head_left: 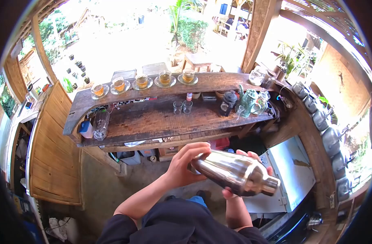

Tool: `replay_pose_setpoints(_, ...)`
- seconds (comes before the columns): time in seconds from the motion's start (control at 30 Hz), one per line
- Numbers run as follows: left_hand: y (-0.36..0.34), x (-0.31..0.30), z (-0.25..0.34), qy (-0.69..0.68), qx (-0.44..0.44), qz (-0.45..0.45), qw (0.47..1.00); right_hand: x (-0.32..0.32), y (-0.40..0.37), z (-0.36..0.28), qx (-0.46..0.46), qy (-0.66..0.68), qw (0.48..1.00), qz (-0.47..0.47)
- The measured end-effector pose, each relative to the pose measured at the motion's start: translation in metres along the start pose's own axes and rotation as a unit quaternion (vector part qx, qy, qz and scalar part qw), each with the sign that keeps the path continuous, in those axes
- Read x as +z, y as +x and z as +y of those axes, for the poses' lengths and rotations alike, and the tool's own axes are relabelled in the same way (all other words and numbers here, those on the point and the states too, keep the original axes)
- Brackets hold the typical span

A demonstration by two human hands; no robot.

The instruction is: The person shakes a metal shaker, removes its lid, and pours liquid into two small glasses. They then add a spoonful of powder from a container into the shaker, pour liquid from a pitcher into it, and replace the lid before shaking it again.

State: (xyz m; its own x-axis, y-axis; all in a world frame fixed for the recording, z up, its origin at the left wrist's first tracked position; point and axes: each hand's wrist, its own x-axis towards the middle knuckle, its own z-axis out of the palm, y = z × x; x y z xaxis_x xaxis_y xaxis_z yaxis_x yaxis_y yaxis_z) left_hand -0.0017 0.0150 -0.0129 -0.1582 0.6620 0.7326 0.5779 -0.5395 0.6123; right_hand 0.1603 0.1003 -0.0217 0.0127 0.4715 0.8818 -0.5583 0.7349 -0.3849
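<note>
A shiny steel cocktail shaker (230,168) is held tilted, nearly level, in front of my body, its capped end pointing right and slightly down. My left hand (188,162) is wrapped round the base end at the left. Near the shoulder and cap, my right hand (251,156) grips the other end; its fingers show above and its thumb below, while the palm is hidden behind the metal. Beyond the shaker, two clear glasses (182,107) stand on the wooden counter (153,122).
Several glass cups of amber drink on saucers (142,81) line the raised shelf. A French press (228,102) and a green pitcher (248,103) stand at the counter's right. Several metal kettles (332,140) line the right ledge, above a white chest (289,166). A woven panel (56,146) stands left.
</note>
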Motion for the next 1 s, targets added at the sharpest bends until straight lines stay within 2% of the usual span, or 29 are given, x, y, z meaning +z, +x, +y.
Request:
replay_pose_setpoints(0.03,0.001,0.000,0.002,-0.012,0.056,0.034,0.998,-0.001,0.001,0.000,-0.022,0.024,0.999,0.014)
replay_pose_setpoints(0.07,-0.002,0.001,0.000,0.004,0.041,0.033,0.999,0.007,-0.006,-0.003,0.060,0.029,0.994,0.082)
replay_pose_setpoints(0.1,-0.008,0.002,-0.006,0.004,0.040,0.035,0.999,-0.002,-0.011,0.011,0.082,-0.003,0.996,0.027)
replay_pose_setpoints(0.17,-0.030,0.012,-0.034,-0.016,-0.192,-0.040,0.981,-0.022,-0.035,0.023,0.239,-0.169,0.955,-0.050)
replay_pose_setpoints(0.2,-0.055,0.030,-0.063,-0.137,-0.230,-0.013,0.963,-0.007,-0.034,0.022,0.285,-0.122,0.951,-0.006)
replay_pose_setpoints(0.23,-0.059,0.031,-0.060,-0.139,-0.230,-0.012,0.963,0.001,-0.038,0.019,0.300,-0.094,0.949,0.017)
replay_pose_setpoints(0.3,-0.055,0.031,-0.055,-0.097,-0.238,-0.037,0.966,-0.013,-0.050,0.024,0.241,-0.117,0.964,-0.005)
replay_pose_setpoints(0.33,-0.038,0.020,-0.034,-0.069,-0.210,-0.039,0.975,-0.026,-0.045,0.027,0.138,-0.184,0.971,-0.059)
replay_pose_setpoints(0.37,-0.023,0.012,-0.017,-0.069,-0.211,-0.036,0.974,-0.013,-0.026,0.017,0.118,-0.115,0.986,-0.036)
replay_pose_setpoints(0.43,0.002,0.001,0.011,-0.003,-0.003,0.013,1.000,0.002,-0.003,0.001,-0.005,-0.039,0.999,0.031)
replay_pose_setpoints(0.47,0.008,-0.001,0.018,0.011,0.039,0.027,0.999,-0.004,-0.003,-0.008,0.009,-0.050,0.998,0.041)
replay_pose_setpoints(0.5,0.007,-0.002,0.016,0.011,0.038,0.026,0.999,-0.005,-0.002,-0.007,0.003,-0.030,0.998,0.049)
replay_pose_setpoints(0.57,0.002,0.000,0.010,0.010,-0.004,0.022,1.000,0.006,-0.005,0.003,0.046,-0.038,0.997,0.057)
replay_pose_setpoints(0.6,-0.010,0.006,-0.003,-0.026,-0.079,0.019,0.996,-0.004,-0.015,0.022,0.066,-0.083,0.994,0.006)
replay_pose_setpoints(0.63,-0.027,0.015,-0.024,-0.028,-0.078,0.019,0.996,-0.021,-0.023,0.023,0.085,-0.259,0.957,-0.102)
replay_pose_setpoints(0.67,-0.047,0.025,-0.048,-0.102,-0.207,-0.013,0.973,-0.013,-0.028,0.025,0.220,-0.213,0.950,-0.061)
replay_pose_setpoints(0.7,-0.051,0.028,-0.053,-0.173,-0.333,-0.044,0.926,-0.004,-0.033,0.026,0.351,-0.161,0.922,-0.020)
replay_pose_setpoints(0.73,-0.056,0.033,-0.055,-0.118,-0.309,-0.046,0.942,-0.006,-0.036,0.024,0.353,-0.160,0.922,-0.020)
replay_pose_setpoints(0.77,-0.058,0.035,-0.058,-0.116,-0.308,-0.046,0.943,-0.010,-0.037,0.024,0.310,-0.174,0.934,-0.032)
replay_pose_setpoints(0.8,-0.046,0.030,-0.049,-0.082,-0.256,-0.041,0.962,-0.015,-0.037,0.026,0.265,-0.186,0.945,-0.046)
replay_pose_setpoints(0.83,-0.036,0.023,-0.034,-0.047,-0.207,-0.036,0.976,-0.022,-0.041,0.025,0.172,-0.194,0.965,-0.041)
replay_pose_setpoints(0.87,-0.019,0.011,-0.012,-0.036,-0.144,-0.037,0.988,-0.018,-0.027,0.016,0.139,-0.125,0.982,-0.029)
replay_pose_setpoints(0.9,-0.004,0.003,0.002,-0.034,-0.147,-0.038,0.988,-0.010,-0.009,0.003,0.104,-0.057,0.993,-0.015)
replay_pose_setpoints(0.97,0.013,-0.004,0.022,0.044,0.032,-0.009,0.998,-0.007,0.002,-0.007,0.021,-0.005,0.999,0.042)
replay_pose_setpoints(1.0,0.015,-0.004,0.025,0.044,0.034,-0.006,0.998,-0.004,0.007,-0.010,0.008,0.006,0.999,0.034)
